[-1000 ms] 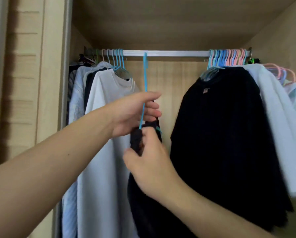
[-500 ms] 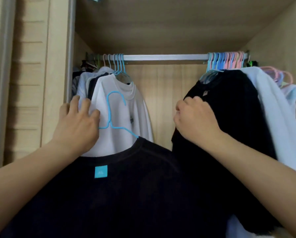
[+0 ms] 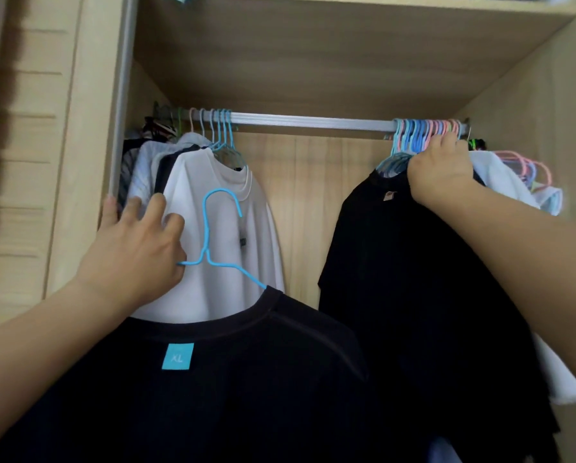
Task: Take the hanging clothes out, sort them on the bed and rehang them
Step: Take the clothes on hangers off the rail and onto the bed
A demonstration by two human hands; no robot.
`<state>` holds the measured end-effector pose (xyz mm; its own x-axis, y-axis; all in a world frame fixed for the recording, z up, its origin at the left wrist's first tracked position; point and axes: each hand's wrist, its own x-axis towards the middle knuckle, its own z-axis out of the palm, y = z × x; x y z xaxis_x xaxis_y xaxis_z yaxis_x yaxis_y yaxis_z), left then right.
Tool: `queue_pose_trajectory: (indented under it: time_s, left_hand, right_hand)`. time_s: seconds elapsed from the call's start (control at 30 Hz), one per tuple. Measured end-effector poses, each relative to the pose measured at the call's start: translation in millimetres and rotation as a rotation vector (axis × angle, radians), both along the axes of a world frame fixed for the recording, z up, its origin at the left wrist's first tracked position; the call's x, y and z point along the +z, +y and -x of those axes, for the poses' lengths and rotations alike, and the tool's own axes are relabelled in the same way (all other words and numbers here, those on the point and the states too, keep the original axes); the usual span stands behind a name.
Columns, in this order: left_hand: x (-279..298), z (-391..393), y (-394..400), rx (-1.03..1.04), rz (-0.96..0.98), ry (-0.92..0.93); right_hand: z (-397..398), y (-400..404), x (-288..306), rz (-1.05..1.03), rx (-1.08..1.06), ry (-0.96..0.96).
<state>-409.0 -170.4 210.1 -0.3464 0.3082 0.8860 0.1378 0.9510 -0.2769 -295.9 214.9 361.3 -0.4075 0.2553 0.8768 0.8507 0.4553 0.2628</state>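
- Left hand (image 3: 136, 255): grips blue hanger (image 3: 213, 242) by its shoulder wire; black XL shirt (image 3: 213, 379) hangs off the rail (image 3: 313, 121). Risk: collar slides off.
- Right hand (image 3: 442, 170): fingers curled on bunched hangers (image 3: 413, 135) above hanging black shirt (image 3: 413, 279). Risk: lifting several, dropping neighbours.

We are in a home, standing before a built-in wardrobe (image 3: 313, 61) of pale wood-grain board. A metal rail (image 3: 313, 121) runs across it under a shelf. Plastic hangers (image 3: 423, 132) in blue and pink crowd the rail at both ends. Everyday tops hang from them: a white shirt (image 3: 220, 222) on the left, a black shirt (image 3: 397, 262) on the right, with more light garments behind. A sliding door (image 3: 29, 162) with slatted panels stands to the left.
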Motion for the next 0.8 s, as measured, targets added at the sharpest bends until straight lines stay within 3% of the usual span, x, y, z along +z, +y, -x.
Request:
queue_pose_trajectory:
  time_s: [0.1, 0.2, 0.27, 0.37, 0.43, 0.57, 0.67, 0.8]
  left_hand:
    - [3.2, -4.3, -2.8, -0.019, 0.006, 0.019]
    - [4.0, -4.5, -5.3, -0.016, 0.023, 0.026]
    - [3.7, -3.4, -5.9, -0.017, 0.035, 0.04]
    - [3.7, -2.2, -7.6, -0.043, 0.047, 0.062]
    - [3.5, -0.8, -9.2, -0.057, 0.045, 0.076]
    - [2.2, 1.7, -5.6, -0.032, 0.044, 0.072]
    - [2.6, 3.0, -5.0, 0.003, 0.069, 0.031]
    - [1.8, 4.0, -10.5, 0.029, 0.114, 0.007]
  right_hand:
    - [1.6, -7.2, 14.3, 0.087, -0.009, -0.058]
    - [3.1, -12.1, 29.4, 0.2, 0.138, -0.044]
    - [7.2, -16.1, 40.3, 0.458, 0.344, -0.008]
    - [9.9, -21.1, 52.5, 1.035, 0.726, 0.077]
    - [10.0, -20.3, 50.0, 1.245, 0.897, 0.135]
    - [31.2, -17.7, 36.0, 1.412, 1.189, 0.257]
    - [55.1, -19.1, 38.8, 1.452, 1.218, 0.312]
    - [63.9, -25.1, 66.2, 1.354, 1.338, 0.456]
